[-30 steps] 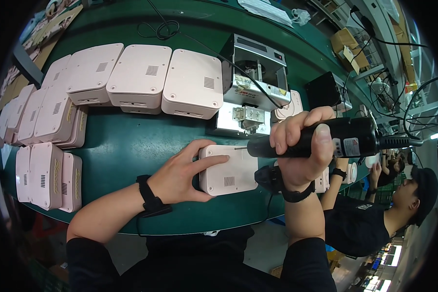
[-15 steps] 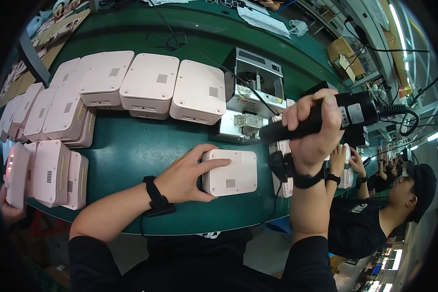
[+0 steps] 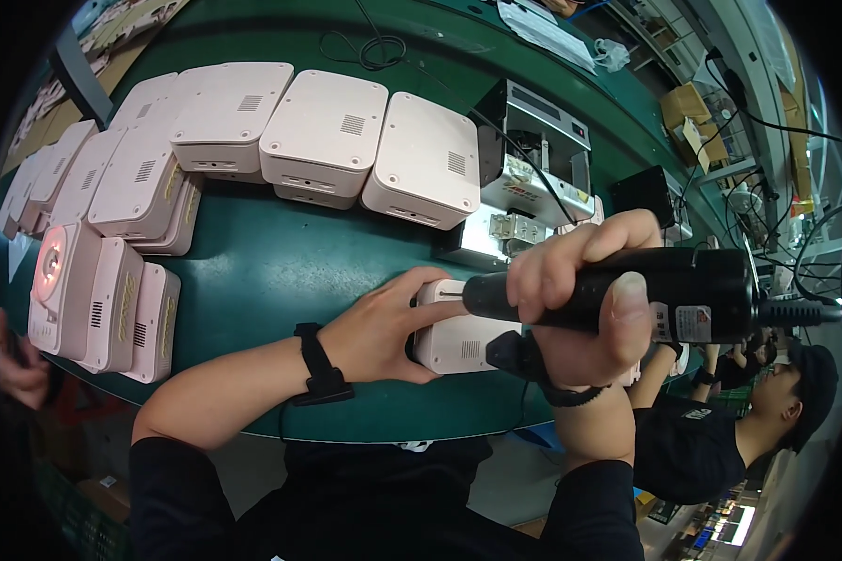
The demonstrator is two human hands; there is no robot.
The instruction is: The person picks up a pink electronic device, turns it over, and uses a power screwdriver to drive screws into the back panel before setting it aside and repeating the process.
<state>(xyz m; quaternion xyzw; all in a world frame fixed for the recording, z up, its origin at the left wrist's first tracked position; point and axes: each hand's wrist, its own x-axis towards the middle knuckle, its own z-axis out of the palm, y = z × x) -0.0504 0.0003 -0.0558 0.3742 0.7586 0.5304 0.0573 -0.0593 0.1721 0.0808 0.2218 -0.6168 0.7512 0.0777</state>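
My left hand (image 3: 376, 329) grips a pale pink-white plastic box (image 3: 457, 348) by its left end, thumb and fingers on opposite sides and the index finger across the top. The box lies flat on the green table, its vent slots facing up. A black corded electric screwdriver (image 3: 706, 292) is wrapped in my right hand (image 3: 585, 313) and held nearly level above the box's right part. Its thin bit points left, over the box's upper left corner near my left index finger. Whether the bit touches a screw I cannot tell. The screwdriver and right hand hide the box's right end.
Rows of similar boxes (image 3: 323, 122) line the back and left. One upright box (image 3: 54, 271) glows red, near another person's hand (image 3: 17, 360). A metal-and-black machine (image 3: 538, 140) stands behind my right hand. A co-worker (image 3: 692, 449) is at right. Cables (image 3: 379, 47) cross the table.
My right hand has brought the screwdriver left and down over the box. At far left, the other person's hand has let go of the red-lit box, which now stands by the others. The view has shifted.
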